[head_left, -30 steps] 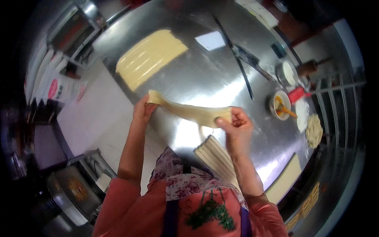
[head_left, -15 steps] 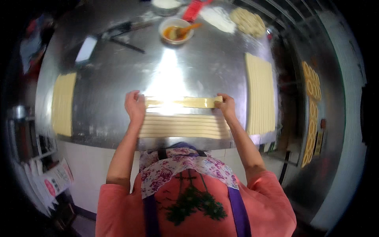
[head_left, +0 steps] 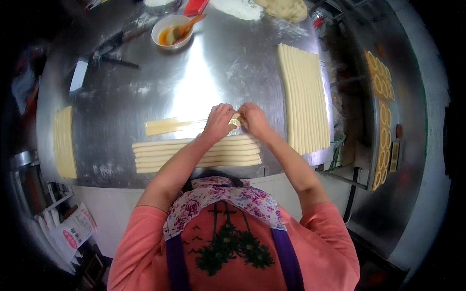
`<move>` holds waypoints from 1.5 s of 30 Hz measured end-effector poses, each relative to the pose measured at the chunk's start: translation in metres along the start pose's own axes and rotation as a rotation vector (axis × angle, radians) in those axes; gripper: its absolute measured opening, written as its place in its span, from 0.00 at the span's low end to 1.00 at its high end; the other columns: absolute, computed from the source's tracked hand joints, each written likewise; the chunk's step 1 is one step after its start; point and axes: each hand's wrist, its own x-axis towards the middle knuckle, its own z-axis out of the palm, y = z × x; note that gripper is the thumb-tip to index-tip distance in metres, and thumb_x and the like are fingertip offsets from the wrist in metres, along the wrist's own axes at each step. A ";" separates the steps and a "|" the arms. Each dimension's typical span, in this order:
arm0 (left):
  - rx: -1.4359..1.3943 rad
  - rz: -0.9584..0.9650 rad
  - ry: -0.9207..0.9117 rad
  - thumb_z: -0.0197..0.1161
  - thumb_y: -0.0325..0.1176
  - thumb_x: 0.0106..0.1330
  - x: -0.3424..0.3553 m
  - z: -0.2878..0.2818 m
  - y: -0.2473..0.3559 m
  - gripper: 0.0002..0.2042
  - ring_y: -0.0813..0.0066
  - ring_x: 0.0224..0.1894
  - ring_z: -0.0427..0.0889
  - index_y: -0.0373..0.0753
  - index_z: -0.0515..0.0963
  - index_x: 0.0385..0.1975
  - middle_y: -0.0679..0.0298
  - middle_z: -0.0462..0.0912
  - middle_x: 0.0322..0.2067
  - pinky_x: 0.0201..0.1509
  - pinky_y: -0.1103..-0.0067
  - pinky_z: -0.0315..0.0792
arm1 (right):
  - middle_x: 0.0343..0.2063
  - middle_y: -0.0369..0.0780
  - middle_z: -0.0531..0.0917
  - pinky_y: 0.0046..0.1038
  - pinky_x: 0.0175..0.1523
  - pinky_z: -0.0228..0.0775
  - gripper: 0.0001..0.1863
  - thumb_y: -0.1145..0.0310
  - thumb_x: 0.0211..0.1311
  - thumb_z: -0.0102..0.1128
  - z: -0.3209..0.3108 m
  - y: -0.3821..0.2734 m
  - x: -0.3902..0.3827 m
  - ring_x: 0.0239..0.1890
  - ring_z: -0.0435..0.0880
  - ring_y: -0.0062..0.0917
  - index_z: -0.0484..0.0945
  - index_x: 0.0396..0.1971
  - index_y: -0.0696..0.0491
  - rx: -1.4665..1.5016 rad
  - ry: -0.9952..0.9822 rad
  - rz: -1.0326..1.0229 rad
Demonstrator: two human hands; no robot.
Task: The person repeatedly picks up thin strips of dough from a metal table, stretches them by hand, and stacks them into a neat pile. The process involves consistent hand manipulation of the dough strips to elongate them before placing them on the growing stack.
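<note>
A flat, shiny strip of dough (head_left: 162,127) lies crosswise on the metal table in front of me. At its right end, my left hand (head_left: 219,121) and my right hand (head_left: 253,119) are close together, fingers curled and pinching the dough end between them. My left forearm passes over a row of several pale dough ropes (head_left: 155,157) lying side by side along the near edge. The fingertips are partly hidden by the hands.
Many long dough ropes (head_left: 306,99) lie at the right, flat dough strips (head_left: 64,143) at the far left. Farther back stand a white bowl (head_left: 162,30) with orange liquid and a brush (head_left: 191,23), white flour (head_left: 238,7) and a dough lump (head_left: 286,8). Trays of ring-shaped pieces (head_left: 383,121) stand at the right.
My left hand has left the strip's left end and moved right to join my right hand at the right end. The view has shifted, so the table's things appear farther left.
</note>
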 end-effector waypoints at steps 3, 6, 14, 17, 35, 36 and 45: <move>-0.015 0.056 0.041 0.66 0.29 0.53 -0.004 0.007 0.002 0.11 0.57 0.49 0.73 0.36 0.76 0.35 0.56 0.75 0.41 0.54 0.66 0.68 | 0.38 0.45 0.82 0.40 0.49 0.71 0.12 0.77 0.52 0.60 0.000 0.005 -0.026 0.42 0.79 0.42 0.82 0.39 0.58 -0.003 0.090 -0.185; 0.031 0.139 0.000 0.61 0.26 0.53 -0.009 0.018 -0.002 0.06 0.56 0.46 0.74 0.36 0.73 0.30 0.56 0.74 0.37 0.51 0.66 0.69 | 0.41 0.44 0.81 0.40 0.50 0.71 0.16 0.77 0.53 0.58 0.016 0.011 -0.052 0.44 0.79 0.42 0.80 0.43 0.58 0.027 0.013 -0.094; 0.053 0.119 0.305 0.59 0.23 0.51 -0.015 -0.007 0.010 0.09 0.55 0.42 0.74 0.34 0.74 0.33 0.56 0.74 0.33 0.49 0.65 0.71 | 0.51 0.49 0.77 0.41 0.60 0.67 0.23 0.77 0.54 0.58 0.012 0.006 -0.064 0.53 0.76 0.46 0.76 0.52 0.62 -0.100 -0.028 -0.157; 0.032 0.127 0.136 0.60 0.23 0.51 -0.029 -0.019 -0.006 0.13 0.55 0.44 0.75 0.34 0.75 0.39 0.56 0.75 0.36 0.52 0.65 0.71 | 0.57 0.53 0.74 0.45 0.68 0.60 0.22 0.73 0.62 0.55 0.006 -0.024 -0.050 0.61 0.70 0.50 0.71 0.57 0.63 -0.003 0.040 -0.071; 0.132 0.185 -0.128 0.64 0.28 0.56 -0.052 -0.024 -0.051 0.15 0.55 0.50 0.75 0.35 0.77 0.44 0.56 0.78 0.44 0.55 0.65 0.71 | 0.73 0.51 0.52 0.46 0.78 0.36 0.38 0.53 0.71 0.47 0.053 -0.073 -0.045 0.76 0.48 0.44 0.51 0.72 0.62 -0.198 -0.141 0.045; 0.127 0.181 0.007 0.63 0.27 0.56 -0.052 -0.030 -0.047 0.12 0.55 0.48 0.75 0.35 0.77 0.41 0.57 0.77 0.41 0.54 0.65 0.71 | 0.74 0.50 0.52 0.47 0.78 0.36 0.38 0.53 0.71 0.47 0.053 -0.074 -0.046 0.76 0.47 0.43 0.50 0.72 0.62 -0.193 -0.140 0.051; 0.165 0.256 0.084 0.60 0.28 0.55 -0.069 -0.041 -0.062 0.04 0.57 0.42 0.74 0.37 0.73 0.24 0.59 0.74 0.32 0.45 0.65 0.72 | 0.74 0.49 0.51 0.52 0.77 0.32 0.39 0.52 0.71 0.47 0.071 -0.107 -0.035 0.77 0.46 0.42 0.48 0.73 0.60 -0.248 -0.144 0.076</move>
